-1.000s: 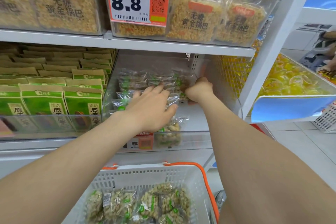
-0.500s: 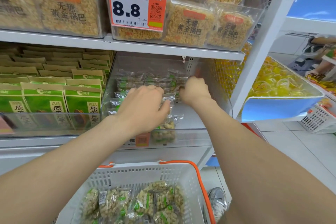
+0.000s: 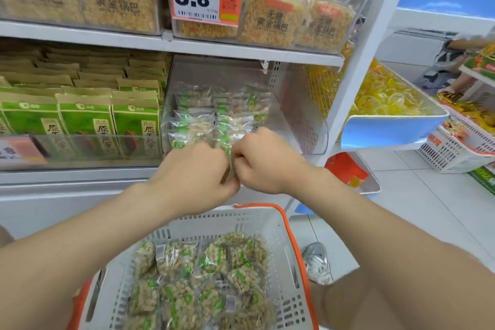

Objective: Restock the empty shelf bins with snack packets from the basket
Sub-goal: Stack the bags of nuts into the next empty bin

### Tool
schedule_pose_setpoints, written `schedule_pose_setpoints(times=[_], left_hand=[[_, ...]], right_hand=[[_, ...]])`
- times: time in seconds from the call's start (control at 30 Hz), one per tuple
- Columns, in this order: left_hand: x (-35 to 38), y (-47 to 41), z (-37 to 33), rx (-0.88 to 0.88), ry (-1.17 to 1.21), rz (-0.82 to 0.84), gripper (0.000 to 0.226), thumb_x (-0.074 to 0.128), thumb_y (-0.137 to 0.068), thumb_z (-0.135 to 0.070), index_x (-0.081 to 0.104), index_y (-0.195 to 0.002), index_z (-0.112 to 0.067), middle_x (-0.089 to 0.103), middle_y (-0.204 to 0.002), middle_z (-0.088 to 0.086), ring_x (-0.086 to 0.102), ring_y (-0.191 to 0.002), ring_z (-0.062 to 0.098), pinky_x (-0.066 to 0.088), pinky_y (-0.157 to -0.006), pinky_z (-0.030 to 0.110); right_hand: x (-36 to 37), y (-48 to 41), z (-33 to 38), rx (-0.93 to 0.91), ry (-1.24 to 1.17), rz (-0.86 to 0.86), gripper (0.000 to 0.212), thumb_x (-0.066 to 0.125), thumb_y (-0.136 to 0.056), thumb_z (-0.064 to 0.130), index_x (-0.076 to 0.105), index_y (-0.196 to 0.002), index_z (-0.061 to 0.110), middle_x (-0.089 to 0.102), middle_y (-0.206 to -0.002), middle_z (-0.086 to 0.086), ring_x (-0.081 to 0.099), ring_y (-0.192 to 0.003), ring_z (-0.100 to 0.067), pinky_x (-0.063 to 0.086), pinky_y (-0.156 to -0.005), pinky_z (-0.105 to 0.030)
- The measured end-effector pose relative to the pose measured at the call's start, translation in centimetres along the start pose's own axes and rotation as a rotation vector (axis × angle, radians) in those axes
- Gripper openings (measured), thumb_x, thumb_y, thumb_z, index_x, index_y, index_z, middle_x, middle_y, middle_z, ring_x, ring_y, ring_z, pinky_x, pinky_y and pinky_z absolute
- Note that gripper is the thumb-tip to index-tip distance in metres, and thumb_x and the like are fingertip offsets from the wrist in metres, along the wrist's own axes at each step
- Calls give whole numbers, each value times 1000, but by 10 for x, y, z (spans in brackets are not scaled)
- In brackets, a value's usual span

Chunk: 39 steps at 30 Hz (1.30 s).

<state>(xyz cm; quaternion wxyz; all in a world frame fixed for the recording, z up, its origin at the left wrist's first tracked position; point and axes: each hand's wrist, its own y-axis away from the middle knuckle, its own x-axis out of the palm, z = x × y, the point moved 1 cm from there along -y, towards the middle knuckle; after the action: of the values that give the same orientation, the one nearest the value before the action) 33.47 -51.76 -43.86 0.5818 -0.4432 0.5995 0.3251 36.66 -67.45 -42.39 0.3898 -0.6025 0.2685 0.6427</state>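
Both hands have drawn back from deep in the clear bin (image 3: 308, 126) to its front lip and met there. The left hand (image 3: 195, 174) is no longer spread flat on the rows. Its fingers are curled now, as are those of the right hand (image 3: 263, 162), each apparently pinching an edge of one loose packet (image 3: 229, 167) between them, mostly hidden. Likely straightening a stray into line. Stocked packets (image 3: 214, 112) lie in overlapping rows toward the bin's back; its right side looks unfilled. Film glossy, crinkled, clear with green print, lumpy pale kernels inside. The basket (image 3: 270, 225), white slotted plastic with an orange handle (image 3: 293, 244), holds plenty more below.
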Motion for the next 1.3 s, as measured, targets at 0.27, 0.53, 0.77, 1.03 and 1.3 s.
schedule_pose_setpoints(times=[0.27, 0.53, 0.77, 1.03, 1.3], left_hand=[[64, 23, -7, 265, -312, 596, 29, 50, -103, -40, 61, -95, -15, 50, -81, 2, 55, -73, 28, 48, -64, 37], [104, 22, -15, 356, -326, 802, 17, 51, -102, -24, 64, -105, -14, 50, -81, 0, 53, -65, 20, 45, -56, 36], [119, 21, -15, 422, -344, 803, 17, 49, -104, -22, 62, -111, -14, 45, -80, 1, 63, -78, 28, 53, -65, 41], [131, 21, -15, 393, -341, 822, 19, 49, -105, -20, 65, -112, -12, 51, -82, 3, 53, -66, 22, 36, -50, 34], [120, 21, -17, 352, -318, 814, 12, 51, -104, -22, 61, -106, -16, 48, -82, 1, 60, -77, 26, 47, -62, 37]], right_hand=[[116, 57, -9, 38, 117, 728, 25, 50, -94, 15, 58, -71, 10, 53, -68, -3, 53, -68, -24, 38, -53, -29], [230, 108, -23, -22, 329, 1102, 14, 54, -97, 3, 57, -109, 7, 59, -120, -10, 63, -96, -30, 55, -82, -41], [286, 157, -45, 23, 406, 1387, 56, 52, -85, 13, 58, -139, 21, 53, -123, -10, 39, -115, -40, 33, -100, -49], [281, 154, -39, 169, 135, 1350, 26, 47, -94, 3, 45, -71, 14, 50, -86, -6, 47, -81, -26, 44, -81, -41], [245, 111, -33, 285, -189, 763, 20, 60, -87, -3, 74, -91, 10, 74, -100, -5, 68, -95, -23, 60, -86, -37]])
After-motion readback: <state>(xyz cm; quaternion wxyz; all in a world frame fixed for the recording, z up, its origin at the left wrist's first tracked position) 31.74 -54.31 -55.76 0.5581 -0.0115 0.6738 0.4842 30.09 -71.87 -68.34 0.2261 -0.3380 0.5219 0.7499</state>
